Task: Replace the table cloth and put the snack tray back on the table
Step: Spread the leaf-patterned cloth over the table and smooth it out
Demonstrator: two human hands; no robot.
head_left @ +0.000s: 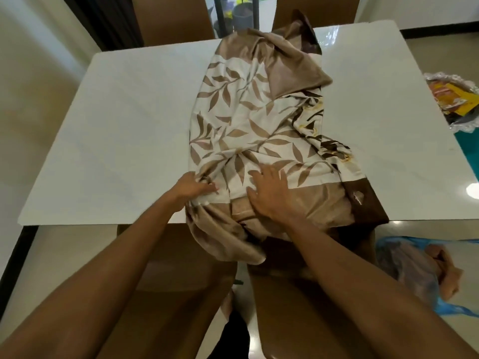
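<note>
Head view: our left hand (pixel 193 189) pinched the bunched cloth (pixel 256 120), right hand (pixel 272 195) flat and open on it; a hasty tug could slide it off the table (pixel 124 125).

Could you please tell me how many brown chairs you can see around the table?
4: two chair backs at the far side, one left and one right, and two near the person, one left and one right. Others may be out of frame.
</note>
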